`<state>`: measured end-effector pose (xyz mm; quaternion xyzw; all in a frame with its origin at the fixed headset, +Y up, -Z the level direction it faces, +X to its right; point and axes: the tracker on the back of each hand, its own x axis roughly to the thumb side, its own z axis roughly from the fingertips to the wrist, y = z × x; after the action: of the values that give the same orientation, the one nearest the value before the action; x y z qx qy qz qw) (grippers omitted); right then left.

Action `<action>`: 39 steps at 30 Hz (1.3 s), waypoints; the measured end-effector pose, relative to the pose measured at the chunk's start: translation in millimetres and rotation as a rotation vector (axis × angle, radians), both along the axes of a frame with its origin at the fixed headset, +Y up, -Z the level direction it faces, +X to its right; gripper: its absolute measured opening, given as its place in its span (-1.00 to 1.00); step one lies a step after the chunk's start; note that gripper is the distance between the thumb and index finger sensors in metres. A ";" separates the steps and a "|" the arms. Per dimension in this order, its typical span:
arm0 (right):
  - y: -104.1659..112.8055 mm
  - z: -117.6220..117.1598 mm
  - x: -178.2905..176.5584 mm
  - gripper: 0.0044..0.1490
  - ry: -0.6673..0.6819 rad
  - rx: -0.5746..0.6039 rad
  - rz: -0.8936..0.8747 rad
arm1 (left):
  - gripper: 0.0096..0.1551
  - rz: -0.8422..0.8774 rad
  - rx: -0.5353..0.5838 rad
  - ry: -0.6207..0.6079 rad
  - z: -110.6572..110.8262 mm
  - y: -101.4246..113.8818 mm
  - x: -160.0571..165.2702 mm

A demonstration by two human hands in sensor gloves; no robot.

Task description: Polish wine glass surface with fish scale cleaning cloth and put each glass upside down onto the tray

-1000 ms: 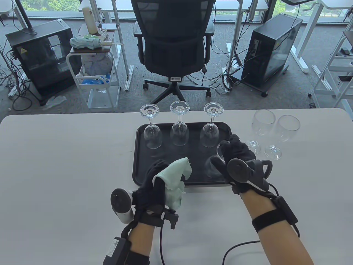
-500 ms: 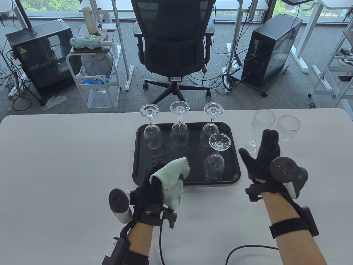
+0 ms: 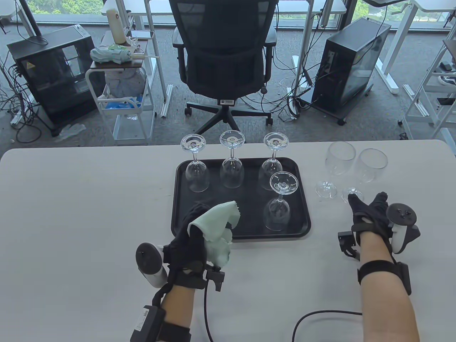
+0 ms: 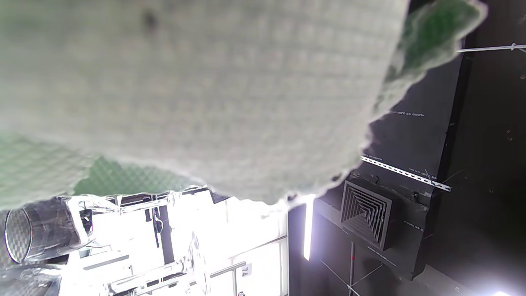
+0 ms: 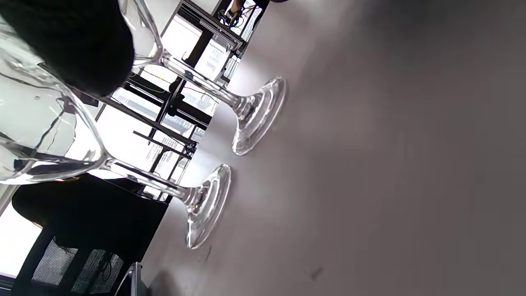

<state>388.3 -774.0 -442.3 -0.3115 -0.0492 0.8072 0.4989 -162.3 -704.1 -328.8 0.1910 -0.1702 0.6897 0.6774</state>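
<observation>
Four wine glasses stand upside down on the black tray (image 3: 181, 213): three in the back row and one at the front right (image 3: 278, 210). Two upright wine glasses (image 3: 340, 160) (image 3: 372, 165) stand on the table to the right of the tray. My right hand (image 3: 367, 208) lies just in front of them with fingers stretched out, a fingertip by the nearer glass's foot (image 3: 352, 195), holding nothing. In the right wrist view both feet (image 5: 209, 201) (image 5: 259, 115) show close by. My left hand (image 3: 197, 228) grips the pale green cloth (image 3: 213, 226) (image 4: 205, 94) at the tray's front edge.
The white table (image 3: 71, 213) ends just behind the tray. Beyond it stand an office chair (image 3: 224, 53), a white trolley (image 3: 121, 99) and two computer cases on the floor. A black cable (image 3: 320, 315) lies on the table near my right forearm.
My right hand let go of the fourth glass, left upside down on the tray, and swung right toward the upright glasses. The left hand with the cloth drifted slightly left.
</observation>
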 end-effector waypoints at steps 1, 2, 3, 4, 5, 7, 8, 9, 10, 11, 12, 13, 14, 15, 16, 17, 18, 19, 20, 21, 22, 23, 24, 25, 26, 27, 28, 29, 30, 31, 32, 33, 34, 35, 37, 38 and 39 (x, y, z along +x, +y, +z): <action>-0.1 -3.8 1.2 0.29 -0.012 -0.009 -0.003 | -0.40 0.002 0.001 0.002 -0.1 0.3 -1.1; 0.0 -9.3 3.0 0.27 -0.025 -0.018 -0.002 | -0.40 0.003 0.002 0.006 -0.1 0.7 -2.2; 0.2 -14.1 3.8 0.26 -0.028 -0.028 -0.008 | -0.40 0.001 0.003 0.009 -0.1 1.0 -3.2; 0.5 -17.8 3.5 0.26 -0.036 -0.036 -0.013 | -0.40 0.000 0.004 0.012 -0.1 1.2 -3.7; 1.0 -22.7 2.7 0.23 -0.043 -0.044 -0.015 | -0.40 0.001 0.004 0.015 0.1 1.4 -4.6; 2.3 -31.6 -0.4 0.22 -0.030 -0.067 -0.021 | -0.40 0.004 0.005 0.018 0.7 1.6 -5.6; 2.9 -36.4 -1.7 0.19 -0.029 -0.079 -0.023 | -0.40 0.003 0.007 0.021 1.2 1.9 -6.2; 2.8 -38.6 -2.2 0.16 -0.040 -0.084 -0.030 | -0.40 0.003 0.007 0.023 1.4 2.1 -6.6; 2.0 -41.6 -2.6 0.13 -0.059 -0.086 -0.043 | -0.40 0.003 0.008 0.024 1.7 2.3 -7.0; 0.9 -44.4 -2.9 0.10 -0.073 -0.085 -0.063 | -0.40 0.006 0.010 0.027 2.0 2.8 -7.7; 0.2 -45.7 -3.1 0.06 -0.086 -0.088 -0.071 | -0.40 0.006 0.011 0.028 1.9 3.0 -8.0; -0.7 -47.8 -3.4 0.02 -0.093 -0.084 -0.080 | -0.40 0.006 0.011 0.029 1.8 3.2 -8.3; -1.2 -49.0 -3.6 -0.01 -0.094 -0.085 -0.083 | -0.40 0.005 0.011 0.029 1.6 3.1 -8.6; -0.9 -50.4 -3.9 -0.05 -0.107 -0.087 -0.076 | -0.40 0.004 0.010 0.031 1.2 2.7 -8.9; -1.0 -51.1 -3.9 -0.10 -0.117 -0.086 -0.072 | -0.40 0.004 0.008 0.031 1.1 2.6 -8.9; -1.3 -52.5 -3.7 -0.15 -0.129 -0.083 -0.068 | -0.40 0.002 0.005 0.032 1.0 2.5 -8.9; -1.5 -53.8 -3.4 -0.18 -0.138 -0.089 -0.068 | -0.40 -0.003 0.000 0.031 0.6 2.1 -9.0; -1.6 -53.7 -3.1 -0.24 -0.152 -0.090 -0.068 | -0.40 -0.006 -0.002 0.028 0.4 1.8 -9.1; -1.3 -54.0 -2.8 -0.29 -0.173 -0.079 -0.066 | -0.40 -0.004 -0.004 0.028 0.4 1.3 -9.3; -1.2 -54.3 -2.7 -0.34 -0.189 -0.067 -0.074 | -0.40 -0.001 -0.006 0.032 0.3 0.8 -9.6; -1.1 -53.9 -2.5 -0.37 -0.192 -0.062 -0.077 | -0.40 -0.002 -0.008 0.031 0.2 0.6 -9.7; -0.6 -52.6 -2.0 -0.40 -0.198 -0.058 -0.073 | -0.40 -0.001 -0.011 0.029 -0.1 0.5 -9.8; 0.1 -51.0 -1.1 -0.42 -0.212 -0.049 -0.067 | -0.40 0.001 -0.012 0.029 -0.2 0.5 -9.7; 1.2 -48.4 0.3 -0.45 -0.214 -0.034 -0.072 | -0.40 0.004 -0.014 0.027 -0.5 0.5 -9.5; 2.5 -44.9 2.3 -0.46 -0.217 -0.007 -0.094 | -0.40 0.005 -0.015 0.025 -0.6 0.7 -9.4; 3.9 -42.2 4.2 -0.47 -0.220 0.012 -0.107 | -0.40 0.007 -0.015 0.024 -0.6 0.8 -9.2; 6.0 -37.8 7.6 -0.48 -0.212 0.035 -0.121 | -0.40 0.011 -0.015 0.023 -0.5 0.8 -9.1; 7.4 -35.3 9.6 -0.48 -0.198 0.050 -0.123 | -0.40 0.013 -0.015 0.022 -0.6 0.8 -9.0; 10.7 -29.7 14.1 -0.48 -0.158 0.086 -0.116 | -0.40 0.015 -0.014 0.019 -0.3 1.1 -8.8; 14.7 -23.7 17.9 -0.48 -0.123 0.135 -0.107 | -0.40 0.019 -0.012 0.018 0.3 1.7 -8.4; 18.4 -18.9 20.1 -0.48 -0.097 0.173 -0.091 | -0.40 0.022 -0.011 0.017 0.6 2.0 -8.1; 22.1 -14.3 21.9 -0.47 -0.055 0.217 -0.066 | -0.40 0.025 -0.011 0.015 0.9 2.2 -7.8; 28.7 -6.6 23.3 -0.46 0.013 0.281 -0.019 | -0.40 0.029 -0.011 0.013 1.5 2.6 -7.3; 36.1 2.2 22.5 -0.45 0.058 0.335 0.033 | -0.40 0.031 -0.013 0.011 1.7 2.7 -6.8; 52.7 20.8 15.8 -0.41 0.125 0.415 0.249 | -0.40 0.031 -0.017 0.007 1.6 2.0 -5.8; 58.7 27.2 11.4 -0.39 0.178 0.435 0.338 | -0.40 0.032 -0.018 0.005 1.4 1.6 -5.2; 67.5 35.6 3.3 -0.38 0.261 0.470 0.464 | -0.40 0.034 -0.022 -0.002 1.1 0.9 -4.1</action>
<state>391.5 -706.6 -406.7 -0.0630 -0.2390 0.8986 0.3625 -166.4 -703.1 -327.7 0.1858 -0.1599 0.7032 0.6674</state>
